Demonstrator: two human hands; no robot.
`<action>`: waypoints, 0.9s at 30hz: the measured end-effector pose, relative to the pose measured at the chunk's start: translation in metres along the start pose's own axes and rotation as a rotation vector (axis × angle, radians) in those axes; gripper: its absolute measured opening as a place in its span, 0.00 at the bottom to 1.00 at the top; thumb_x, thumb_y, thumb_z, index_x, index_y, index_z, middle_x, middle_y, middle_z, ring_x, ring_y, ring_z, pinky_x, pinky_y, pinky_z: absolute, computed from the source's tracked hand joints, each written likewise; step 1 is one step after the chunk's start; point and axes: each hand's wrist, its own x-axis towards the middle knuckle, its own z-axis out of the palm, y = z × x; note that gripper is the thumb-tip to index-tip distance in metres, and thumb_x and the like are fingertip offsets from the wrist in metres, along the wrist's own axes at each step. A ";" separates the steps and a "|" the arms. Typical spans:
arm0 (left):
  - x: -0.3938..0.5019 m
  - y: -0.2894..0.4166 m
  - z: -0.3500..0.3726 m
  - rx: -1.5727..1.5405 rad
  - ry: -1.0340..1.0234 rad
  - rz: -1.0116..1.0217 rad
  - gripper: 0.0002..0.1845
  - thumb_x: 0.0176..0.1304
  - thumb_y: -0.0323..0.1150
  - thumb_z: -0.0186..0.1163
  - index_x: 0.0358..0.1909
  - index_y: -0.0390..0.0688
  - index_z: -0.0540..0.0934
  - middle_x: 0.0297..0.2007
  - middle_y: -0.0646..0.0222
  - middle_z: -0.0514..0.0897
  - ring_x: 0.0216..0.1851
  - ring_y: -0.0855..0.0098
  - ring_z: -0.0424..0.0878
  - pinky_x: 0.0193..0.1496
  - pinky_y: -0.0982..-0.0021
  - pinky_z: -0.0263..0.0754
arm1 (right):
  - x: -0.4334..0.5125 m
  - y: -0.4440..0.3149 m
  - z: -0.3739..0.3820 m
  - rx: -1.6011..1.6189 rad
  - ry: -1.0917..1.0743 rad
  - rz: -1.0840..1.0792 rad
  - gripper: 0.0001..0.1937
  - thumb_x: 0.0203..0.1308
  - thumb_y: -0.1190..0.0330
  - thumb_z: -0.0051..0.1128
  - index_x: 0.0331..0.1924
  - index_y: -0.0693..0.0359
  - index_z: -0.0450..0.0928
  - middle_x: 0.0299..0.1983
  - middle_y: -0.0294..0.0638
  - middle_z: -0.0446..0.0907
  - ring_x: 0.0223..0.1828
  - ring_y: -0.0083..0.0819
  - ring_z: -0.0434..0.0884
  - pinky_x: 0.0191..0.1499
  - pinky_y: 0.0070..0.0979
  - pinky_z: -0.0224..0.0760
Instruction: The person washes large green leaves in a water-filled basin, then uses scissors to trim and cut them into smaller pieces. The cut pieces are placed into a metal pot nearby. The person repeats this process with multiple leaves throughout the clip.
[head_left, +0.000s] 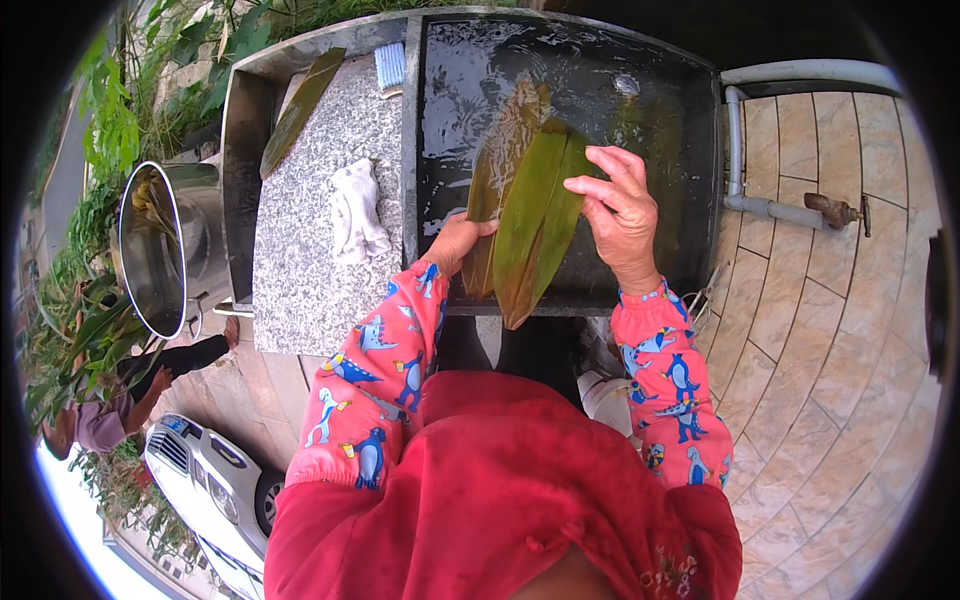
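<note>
Over a dark water-filled basin (682, 187), several long leaves are gathered. The front one is a broad green leaf (536, 210), split lengthwise, with a brownish pointed tip hanging over the basin's near edge. Behind it, browner leaves (481, 187) reach into the water. My left hand (459, 238) grips these leaves from the left, its thumb in front; the other fingers are mostly hidden. At the green leaf's right edge, my right hand (621, 202) pinches the blade with thumb and forefinger, its other fingers raised.
On the speckled stone counter (300, 277) left of the basin lie a white cloth (358, 211), a blue-and-white brush (390, 67) and a single leaf (304, 109). Beside it stands a metal pot (154, 255) holding yellowish leaves. A tap (836, 212) juts out at right. Another person (112, 412) is far left.
</note>
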 end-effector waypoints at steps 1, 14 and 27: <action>0.000 0.001 -0.001 0.020 -0.011 -0.018 0.13 0.61 0.27 0.60 0.47 0.35 0.79 0.39 0.62 0.84 0.39 0.69 0.83 0.44 0.68 0.79 | -0.012 0.008 0.015 -0.069 -0.036 0.026 0.17 0.39 0.83 0.62 0.35 0.54 0.86 0.49 0.40 0.79 0.51 0.41 0.73 0.52 0.33 0.70; 0.002 0.003 0.006 0.057 0.017 -0.041 0.13 0.60 0.28 0.62 0.48 0.38 0.80 0.41 0.66 0.84 0.41 0.70 0.81 0.47 0.64 0.76 | -0.083 0.059 0.055 0.075 -0.072 0.493 0.12 0.52 0.84 0.52 0.36 0.62 0.84 0.54 0.52 0.77 0.52 0.38 0.80 0.53 0.26 0.72; 0.004 0.001 0.003 0.065 -0.155 0.007 0.13 0.62 0.28 0.60 0.47 0.38 0.80 0.40 0.66 0.84 0.40 0.70 0.81 0.48 0.65 0.76 | -0.011 -0.017 0.030 0.262 0.213 0.132 0.15 0.51 0.89 0.51 0.39 0.65 0.83 0.62 0.56 0.69 0.56 0.45 0.78 0.54 0.30 0.74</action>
